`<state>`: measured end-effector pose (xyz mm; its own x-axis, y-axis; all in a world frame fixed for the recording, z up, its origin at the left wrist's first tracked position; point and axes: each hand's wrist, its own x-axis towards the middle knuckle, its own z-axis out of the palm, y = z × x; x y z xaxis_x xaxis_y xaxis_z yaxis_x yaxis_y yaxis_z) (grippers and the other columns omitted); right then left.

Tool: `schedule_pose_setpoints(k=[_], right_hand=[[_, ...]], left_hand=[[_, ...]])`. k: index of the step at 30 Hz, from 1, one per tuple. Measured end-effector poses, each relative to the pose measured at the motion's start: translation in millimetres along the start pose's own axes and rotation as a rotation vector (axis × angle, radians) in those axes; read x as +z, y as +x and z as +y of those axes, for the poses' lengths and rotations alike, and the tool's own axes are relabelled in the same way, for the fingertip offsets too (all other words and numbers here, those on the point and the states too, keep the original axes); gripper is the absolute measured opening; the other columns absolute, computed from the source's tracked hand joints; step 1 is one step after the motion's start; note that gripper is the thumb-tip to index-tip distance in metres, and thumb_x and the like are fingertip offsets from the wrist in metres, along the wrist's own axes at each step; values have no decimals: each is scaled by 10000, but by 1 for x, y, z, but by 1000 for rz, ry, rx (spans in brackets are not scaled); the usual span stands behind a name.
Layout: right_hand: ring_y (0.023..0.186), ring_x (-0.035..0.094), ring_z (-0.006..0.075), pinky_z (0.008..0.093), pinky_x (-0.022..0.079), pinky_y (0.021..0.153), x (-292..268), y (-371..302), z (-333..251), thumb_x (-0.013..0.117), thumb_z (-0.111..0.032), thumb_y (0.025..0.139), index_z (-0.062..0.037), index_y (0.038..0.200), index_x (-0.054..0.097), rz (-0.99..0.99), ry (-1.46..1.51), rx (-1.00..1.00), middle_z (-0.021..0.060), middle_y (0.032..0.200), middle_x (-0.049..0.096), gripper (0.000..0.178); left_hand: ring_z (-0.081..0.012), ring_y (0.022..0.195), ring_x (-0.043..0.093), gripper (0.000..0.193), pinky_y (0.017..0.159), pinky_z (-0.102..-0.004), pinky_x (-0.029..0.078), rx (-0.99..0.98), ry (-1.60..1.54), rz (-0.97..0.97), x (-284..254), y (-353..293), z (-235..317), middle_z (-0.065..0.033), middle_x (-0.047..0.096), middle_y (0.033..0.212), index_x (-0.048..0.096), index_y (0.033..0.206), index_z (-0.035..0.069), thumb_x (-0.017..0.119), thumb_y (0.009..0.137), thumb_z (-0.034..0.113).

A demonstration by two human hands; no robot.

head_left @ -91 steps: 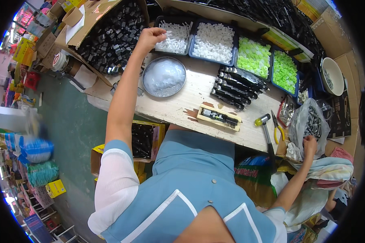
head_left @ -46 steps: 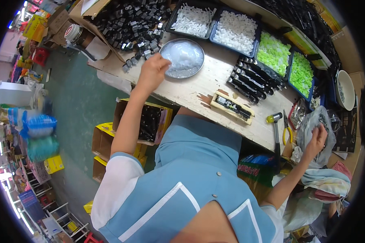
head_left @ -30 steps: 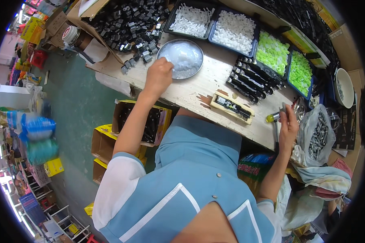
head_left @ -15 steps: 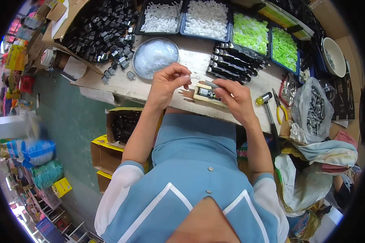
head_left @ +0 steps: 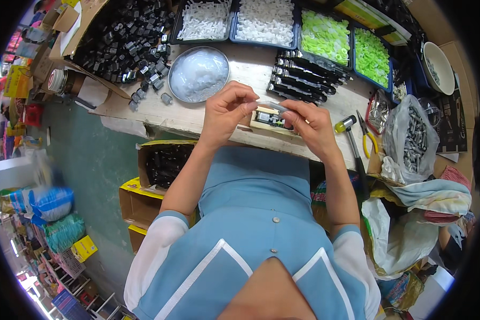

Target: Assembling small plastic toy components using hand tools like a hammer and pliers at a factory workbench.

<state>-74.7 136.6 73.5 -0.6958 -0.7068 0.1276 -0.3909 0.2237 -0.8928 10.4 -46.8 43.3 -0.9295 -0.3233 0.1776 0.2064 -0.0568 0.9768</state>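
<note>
My left hand (head_left: 225, 113) pinches a small whitish piece (head_left: 261, 101) between thumb and fingertips. My right hand (head_left: 313, 128) grips a short grey metal tube (head_left: 278, 107). The ends of the two pieces meet in front of me; whether one sits inside the other I cannot tell. Just below them, a pale block holder (head_left: 258, 124) lies at the bench edge with a small black and silver part (head_left: 272, 118) in it. My right fingers partly cover its right end. A round metal dish (head_left: 199, 74) of a cloudy, glossy substance stands beyond my left hand.
Trays of white pins (head_left: 205, 21), more white parts (head_left: 265, 22) and green pieces (head_left: 325, 36) line the back. Black parts (head_left: 125, 45) heap at left; black strips (head_left: 306, 77) lie centre. A hammer (head_left: 352, 138), pliers (head_left: 368, 136) and a bag of metal parts (head_left: 413, 138) are right.
My left hand has moved right, bringing the whitish piece up against the end of the grey tube. My right hand stays nearly in place. The whole view has shifted slightly.
</note>
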Motion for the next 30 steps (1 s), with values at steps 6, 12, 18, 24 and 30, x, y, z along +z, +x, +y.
schedule_pose_setpoints(k=[6,12,18,24,30], right_hand=[[531,475,75,208,377,491,-6,-4,4,596,-114,817,-21,950,640,-100,263,219,36,665,593,168],[532,467,35,164,363,468,-17,-18,12,570,-127,842,-31,963,620,-168,468,422,-5,642,567,163],[475,426,26,158,309,408,-42,-46,41,578,-138,850,-61,880,501,-68,468,563,-8,604,523,113],[476,419,22,158,298,409,-41,-44,46,587,-142,848,-66,862,507,-96,413,586,-25,592,512,110],[480,417,20,162,292,403,-36,-36,46,598,-159,845,-75,842,505,-133,355,598,-39,583,501,126]], left_hand=[[-135,779,563,134,691,-241,451,195,171,-120,7,0,9,-66,593,848,618,845,0,613,734,-76],[-193,819,560,207,719,-291,442,278,307,-195,17,-3,-2,-69,611,854,632,882,26,648,690,-49],[-209,973,460,287,831,-336,295,247,627,-124,29,-10,-26,-18,575,951,641,917,89,706,637,95],[-186,989,430,268,839,-332,261,242,805,-98,48,-12,-39,1,562,955,648,901,106,709,641,124],[-206,941,430,284,817,-363,262,227,791,-87,52,-11,-40,-8,534,906,646,885,121,712,609,107]])
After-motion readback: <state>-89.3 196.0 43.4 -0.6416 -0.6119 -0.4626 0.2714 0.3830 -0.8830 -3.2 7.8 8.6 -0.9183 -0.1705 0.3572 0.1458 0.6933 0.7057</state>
